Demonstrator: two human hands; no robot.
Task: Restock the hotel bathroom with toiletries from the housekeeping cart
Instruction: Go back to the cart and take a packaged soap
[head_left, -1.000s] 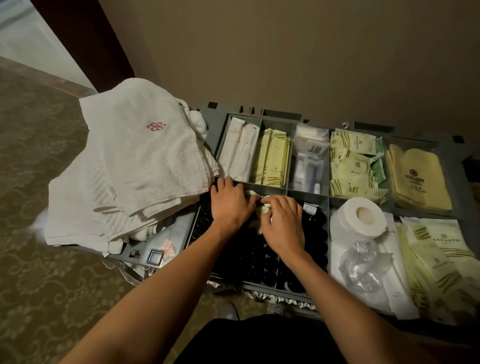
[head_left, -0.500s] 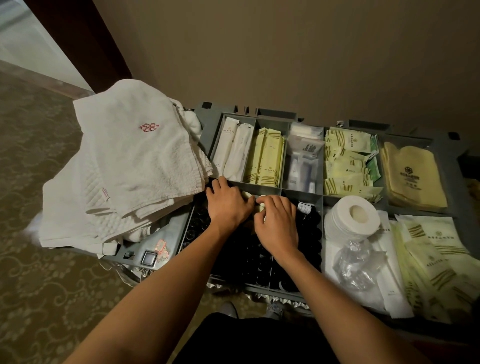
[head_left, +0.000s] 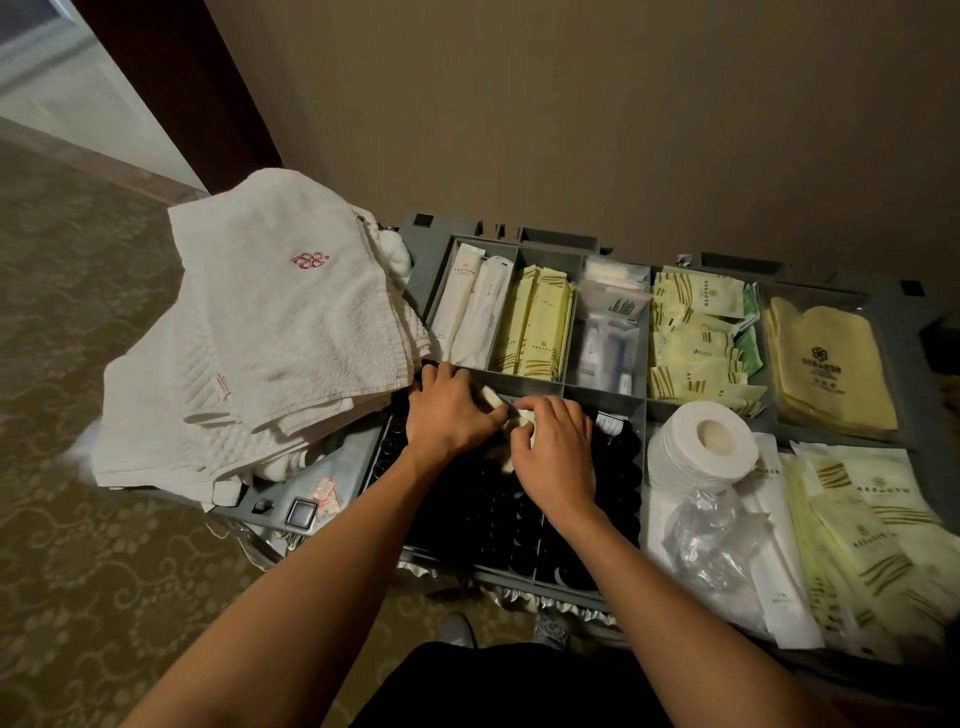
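The grey housekeeping cart tray (head_left: 434, 244) holds toiletries in compartments. My left hand (head_left: 447, 410) and my right hand (head_left: 556, 452) meet over the compartment of small black bottles (head_left: 488, 514). Both hands are closed around small pale yellow packets (head_left: 491, 399), partly hidden by the fingers. Behind my hands lie white sachets (head_left: 467, 306), yellow striped packets (head_left: 537, 322) and a clear bag of tubes (head_left: 610, 332).
Folded white towels (head_left: 270, 332) are piled on the cart's left end. A toilet paper roll (head_left: 701, 447), crumpled clear plastic (head_left: 711, 530), yellow sachets (head_left: 696, 332), a yellow mitt (head_left: 826, 358) and striped bags (head_left: 872, 525) fill the right side. A beige wall rises behind; patterned carpet lies at left.
Both hands stay at the same spot over the black bottles, with the fingers shifting slightly around the pale packets. The view has shifted a little.
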